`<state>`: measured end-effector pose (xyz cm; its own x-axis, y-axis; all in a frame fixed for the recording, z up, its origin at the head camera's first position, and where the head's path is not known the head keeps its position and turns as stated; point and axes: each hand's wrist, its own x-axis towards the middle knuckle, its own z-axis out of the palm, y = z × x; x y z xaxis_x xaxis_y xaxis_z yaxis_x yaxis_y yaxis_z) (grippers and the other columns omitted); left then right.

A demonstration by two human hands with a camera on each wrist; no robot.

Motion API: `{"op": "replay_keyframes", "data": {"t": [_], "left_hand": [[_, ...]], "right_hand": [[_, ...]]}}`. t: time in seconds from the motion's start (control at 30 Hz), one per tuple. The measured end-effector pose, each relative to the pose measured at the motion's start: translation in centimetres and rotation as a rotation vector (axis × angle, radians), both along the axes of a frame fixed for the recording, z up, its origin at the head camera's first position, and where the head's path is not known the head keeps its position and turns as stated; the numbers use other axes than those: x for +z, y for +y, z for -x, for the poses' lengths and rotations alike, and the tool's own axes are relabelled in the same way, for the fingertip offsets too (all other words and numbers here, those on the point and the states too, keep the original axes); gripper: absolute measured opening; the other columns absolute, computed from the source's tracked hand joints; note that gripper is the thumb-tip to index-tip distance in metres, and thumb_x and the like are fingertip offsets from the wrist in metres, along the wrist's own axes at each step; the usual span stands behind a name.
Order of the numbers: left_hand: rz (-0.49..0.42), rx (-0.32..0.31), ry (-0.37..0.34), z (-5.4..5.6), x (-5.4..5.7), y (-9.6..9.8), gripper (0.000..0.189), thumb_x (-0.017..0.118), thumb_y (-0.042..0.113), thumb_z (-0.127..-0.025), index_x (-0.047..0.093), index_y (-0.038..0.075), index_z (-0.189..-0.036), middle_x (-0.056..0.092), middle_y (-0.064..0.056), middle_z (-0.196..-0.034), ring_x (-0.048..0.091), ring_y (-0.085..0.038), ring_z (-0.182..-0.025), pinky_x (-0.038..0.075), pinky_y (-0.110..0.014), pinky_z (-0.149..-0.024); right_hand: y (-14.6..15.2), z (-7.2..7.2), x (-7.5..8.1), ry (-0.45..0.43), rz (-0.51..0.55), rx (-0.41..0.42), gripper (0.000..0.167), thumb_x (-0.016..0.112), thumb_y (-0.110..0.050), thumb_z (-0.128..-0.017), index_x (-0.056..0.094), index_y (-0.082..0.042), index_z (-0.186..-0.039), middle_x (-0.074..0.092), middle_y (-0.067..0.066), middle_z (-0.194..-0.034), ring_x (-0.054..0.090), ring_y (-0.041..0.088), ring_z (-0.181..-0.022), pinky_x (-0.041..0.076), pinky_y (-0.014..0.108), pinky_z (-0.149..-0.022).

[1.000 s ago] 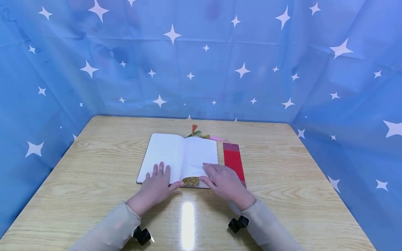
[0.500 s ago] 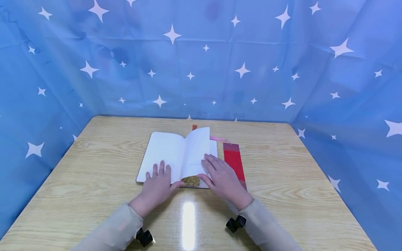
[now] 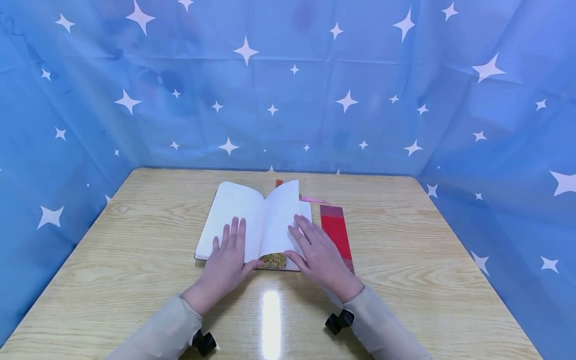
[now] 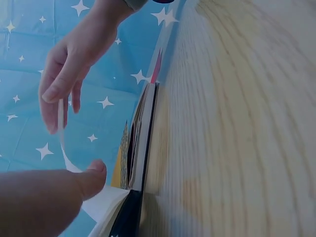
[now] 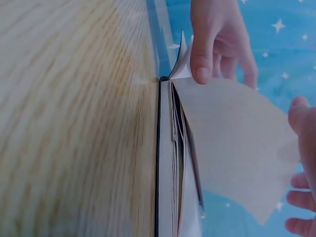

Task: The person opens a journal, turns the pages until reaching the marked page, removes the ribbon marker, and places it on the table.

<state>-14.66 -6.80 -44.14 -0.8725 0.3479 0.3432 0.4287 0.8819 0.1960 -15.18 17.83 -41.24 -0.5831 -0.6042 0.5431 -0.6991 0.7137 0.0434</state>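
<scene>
Notebook (image 3: pixel 259 225) lies open; right hand (image 3: pixel 323 258) pinches a raised page (image 3: pixel 280 217); left hand (image 3: pixel 225 262), its grip loose, spreads over the opposite page (image 3: pixel 234 202).

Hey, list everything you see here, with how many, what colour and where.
open book: one, white pages, dark cover edge, on the table
raised page: one, white, standing up from the book's right half
patterned piece: one, gold and dark, at the book's near edge
orange tip: one, orange, beyond the book's far edge
pink strand: one, pink, between book and red strip
red strip: one, red with duller ends, right of the book
table: one, light wood, beneath everything
backdrop: blue with white stars, behind and beside the table
black devices: two, black, one at each wrist
sleeves: two, pale, on both forearms
left hand: one, at the book's left half
right hand: one, at the raised page's edge
</scene>
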Motion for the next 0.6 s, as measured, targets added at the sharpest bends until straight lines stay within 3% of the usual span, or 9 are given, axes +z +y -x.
{"op": "replay_keyframes", "data": {"t": [0.1, 0.2, 0.4, 0.6], "left_hand": [[-0.025, -0.047, 0.044, 0.0, 0.1, -0.2, 0.106, 0.066, 0.051, -0.081, 0.003, -0.004, -0.147, 0.011, -0.031, -0.148, 0.021, -0.048, -0.132, 0.03, -0.066, -0.094], [-0.028, -0.076, 0.095, 0.2, 0.3, -0.4, 0.111, 0.068, 0.049, -0.08, -0.004, -0.003, -0.146, 0.001, -0.032, -0.149, 0.012, -0.048, -0.135, 0.027, -0.066, -0.096], [-0.054, -0.12, 0.204, 0.5, 0.5, -0.8, 0.116, 0.072, 0.042, -0.077, -0.01, -0.005, -0.144, -0.019, -0.032, -0.146, -0.01, -0.047, -0.135, 0.019, -0.065, -0.1], [-0.078, -0.169, 0.353, 0.8, 0.2, -1.2, 0.112, 0.067, 0.038, -0.078, -0.013, -0.006, -0.143, -0.032, -0.029, -0.142, -0.012, -0.051, -0.132, 0.016, -0.067, -0.1]], "right_hand": [[0.1, 0.0, -0.1, 0.002, 0.028, 0.011, 0.062, 0.038, -0.048, -0.096, 0.046, 0.0, -0.134, 0.039, 0.02, -0.14, 0.037, 0.031, -0.129, 0.033, 0.045, -0.103], [0.2, 0.1, -0.1, -0.012, 0.052, 0.007, 0.066, 0.033, -0.05, -0.097, 0.04, 0.001, -0.137, 0.037, 0.02, -0.141, 0.036, 0.031, -0.13, 0.032, 0.045, -0.104], [0.4, 0.1, -0.4, -0.046, 0.066, -0.009, 0.07, 0.033, -0.051, -0.097, 0.031, 0.002, -0.142, 0.037, 0.02, -0.142, 0.034, 0.03, -0.131, 0.033, 0.044, -0.104], [0.3, 0.1, -0.6, -0.059, 0.058, -0.023, 0.07, 0.034, -0.052, -0.096, 0.031, 0.001, -0.142, 0.04, 0.019, -0.14, 0.038, 0.029, -0.128, 0.037, 0.043, -0.101]]}}
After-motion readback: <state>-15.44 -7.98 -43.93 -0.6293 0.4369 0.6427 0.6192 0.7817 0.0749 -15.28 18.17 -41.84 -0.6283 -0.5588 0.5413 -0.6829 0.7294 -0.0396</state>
